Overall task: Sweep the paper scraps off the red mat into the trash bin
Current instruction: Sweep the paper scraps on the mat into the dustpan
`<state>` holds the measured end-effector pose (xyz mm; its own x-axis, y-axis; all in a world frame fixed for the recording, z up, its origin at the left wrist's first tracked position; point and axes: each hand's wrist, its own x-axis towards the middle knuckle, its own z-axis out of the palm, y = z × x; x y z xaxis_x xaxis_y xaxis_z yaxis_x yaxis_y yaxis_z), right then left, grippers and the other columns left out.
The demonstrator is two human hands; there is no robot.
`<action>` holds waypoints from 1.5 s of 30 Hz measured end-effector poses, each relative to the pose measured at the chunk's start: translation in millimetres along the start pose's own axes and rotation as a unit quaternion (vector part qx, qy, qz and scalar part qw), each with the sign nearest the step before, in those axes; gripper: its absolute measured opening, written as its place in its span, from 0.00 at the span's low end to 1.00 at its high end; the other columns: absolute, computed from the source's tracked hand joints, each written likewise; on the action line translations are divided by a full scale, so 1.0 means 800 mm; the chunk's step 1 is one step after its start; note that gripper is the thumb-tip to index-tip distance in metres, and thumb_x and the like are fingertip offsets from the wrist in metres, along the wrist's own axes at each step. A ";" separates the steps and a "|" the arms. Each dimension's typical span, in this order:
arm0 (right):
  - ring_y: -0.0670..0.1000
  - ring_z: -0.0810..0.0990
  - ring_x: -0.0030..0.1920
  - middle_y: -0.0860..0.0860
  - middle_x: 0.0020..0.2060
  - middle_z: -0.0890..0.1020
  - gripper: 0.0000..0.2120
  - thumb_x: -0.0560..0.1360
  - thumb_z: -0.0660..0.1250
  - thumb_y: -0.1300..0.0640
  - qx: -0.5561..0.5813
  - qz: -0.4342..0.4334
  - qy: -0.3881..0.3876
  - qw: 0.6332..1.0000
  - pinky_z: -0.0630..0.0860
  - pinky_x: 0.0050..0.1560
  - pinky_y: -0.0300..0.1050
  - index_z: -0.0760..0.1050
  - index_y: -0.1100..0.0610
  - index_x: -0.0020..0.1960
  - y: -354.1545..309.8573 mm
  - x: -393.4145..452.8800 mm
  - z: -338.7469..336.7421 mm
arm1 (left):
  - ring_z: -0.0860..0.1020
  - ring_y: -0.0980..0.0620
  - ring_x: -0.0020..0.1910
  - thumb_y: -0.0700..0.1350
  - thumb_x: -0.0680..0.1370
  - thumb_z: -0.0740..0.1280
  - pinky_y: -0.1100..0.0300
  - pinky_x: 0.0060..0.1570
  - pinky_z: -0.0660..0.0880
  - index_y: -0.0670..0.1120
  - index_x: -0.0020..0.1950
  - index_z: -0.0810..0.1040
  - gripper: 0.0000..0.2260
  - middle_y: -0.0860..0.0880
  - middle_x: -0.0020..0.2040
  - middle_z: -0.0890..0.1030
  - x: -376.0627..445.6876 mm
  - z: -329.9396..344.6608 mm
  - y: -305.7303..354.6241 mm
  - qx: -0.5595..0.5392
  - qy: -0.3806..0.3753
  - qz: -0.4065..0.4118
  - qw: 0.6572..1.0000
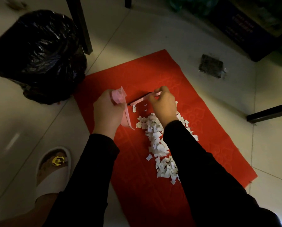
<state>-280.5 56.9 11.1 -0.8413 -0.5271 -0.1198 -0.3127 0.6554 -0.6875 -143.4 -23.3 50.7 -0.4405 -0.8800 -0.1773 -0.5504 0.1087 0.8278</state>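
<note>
From the head view, the loose, feather-light white torn paper scraps (160,143) lie heaped mid red patterned floor mat (137,185), best herded from the pile's edge, while the left hand (106,112) grips a small pink plastic dustpan (120,102) and the right hand (164,105) pinches what seems a pink-handled brush (143,99), the black-bagged trash bin (37,53) standing just beside the mat's far-left corner.

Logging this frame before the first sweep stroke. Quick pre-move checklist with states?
1. Left hand has a grip on the pink dustpan: ok.
2. Right hand pinches the pink brush: ok.
3. Paper scraps all on the red mat: ok.
4. Trash bin lined with a black bag, beside the mat's far left corner: ok.
5. Dustpan edge flat on the mat: not ok, it is lifted.
6. Bin mouth open: cannot tell.
</note>
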 end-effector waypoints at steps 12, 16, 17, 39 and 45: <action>0.55 0.80 0.38 0.52 0.40 0.81 0.12 0.73 0.63 0.55 -0.069 0.048 0.020 0.996 0.77 0.35 0.49 0.71 0.59 0.54 0.019 -0.020 -0.013 | 0.76 0.58 0.44 0.40 0.73 0.69 0.74 0.37 0.66 0.46 0.53 0.78 0.09 0.55 0.46 0.77 0.000 -0.001 -0.006 -0.005 -0.015 -0.007 1.000; 0.52 0.79 0.37 0.50 0.40 0.79 0.10 0.75 0.63 0.54 -0.060 0.007 -0.003 0.998 0.71 0.33 0.43 0.71 0.58 0.54 0.001 -0.014 -0.002 | 0.74 0.59 0.43 0.38 0.73 0.69 0.73 0.36 0.66 0.46 0.54 0.78 0.11 0.56 0.45 0.75 -0.003 0.000 -0.005 0.016 -0.021 -0.009 1.000; 0.53 0.79 0.38 0.51 0.40 0.79 0.11 0.75 0.62 0.54 -0.063 0.007 -0.015 0.998 0.70 0.34 0.42 0.71 0.58 0.54 -0.001 -0.013 0.003 | 0.74 0.59 0.43 0.38 0.73 0.69 0.71 0.38 0.67 0.46 0.54 0.78 0.11 0.56 0.45 0.75 -0.004 0.000 -0.005 0.018 -0.023 -0.009 1.000; 0.54 0.77 0.37 0.52 0.40 0.79 0.13 0.73 0.63 0.55 -0.072 0.057 0.009 0.996 0.71 0.35 0.44 0.72 0.60 0.54 0.010 -0.022 -0.020 | 0.75 0.57 0.45 0.38 0.73 0.69 0.63 0.44 0.69 0.45 0.53 0.77 0.10 0.54 0.46 0.77 -0.009 -0.004 -0.005 0.007 -0.035 -0.022 0.999; 0.55 0.80 0.39 0.53 0.43 0.82 0.12 0.73 0.64 0.55 -0.053 0.069 -0.037 0.996 0.73 0.35 0.45 0.72 0.59 0.54 0.014 -0.017 -0.012 | 0.75 0.56 0.46 0.38 0.73 0.69 0.63 0.45 0.69 0.44 0.54 0.77 0.11 0.53 0.47 0.77 -0.012 -0.004 -0.004 0.005 -0.043 -0.017 0.999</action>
<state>-276.8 76.6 11.8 -0.8463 -0.4638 -0.2621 -0.2448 0.7754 -0.5820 -135.3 -17.0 51.1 -0.4801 -0.8409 -0.2499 -0.5728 0.0848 0.8153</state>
